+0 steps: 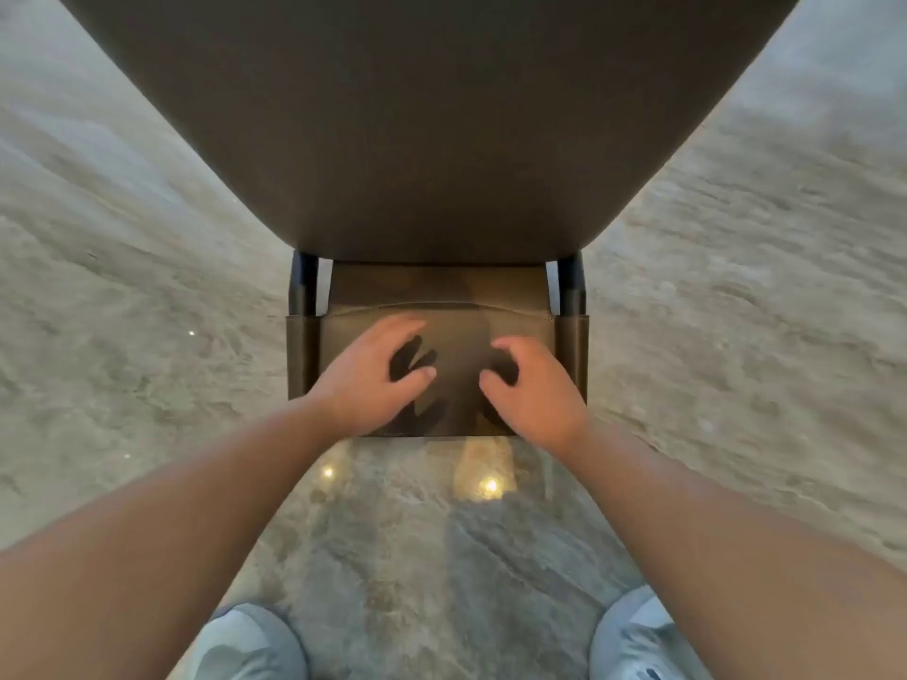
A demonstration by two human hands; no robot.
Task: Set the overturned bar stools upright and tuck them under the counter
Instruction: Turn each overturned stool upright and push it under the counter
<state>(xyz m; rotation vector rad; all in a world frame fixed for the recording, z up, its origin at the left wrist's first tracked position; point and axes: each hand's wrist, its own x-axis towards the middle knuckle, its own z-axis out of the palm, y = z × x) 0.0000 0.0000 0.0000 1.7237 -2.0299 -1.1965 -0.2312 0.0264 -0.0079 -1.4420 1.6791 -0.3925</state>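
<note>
Bar stool (pixel 444 370) upright under dark counter (pixel 432 115), both hands (left (pixel 373 377), right (pixel 532 385)) loosely spread, hovering above its backrest, gripping nothing

Brown stool upright, seat under the counter edge

The stool (pixel 441 365) is brown, with a flat rectangular back panel and two dark posts rising at its far corners. It stands upright on the floor, its back facing the viewer and squared to the dark counter (pixel 432 115). The counter's rounded edge overhangs the seat, so only a strip of the seat shows beyond the back panel.
</note>
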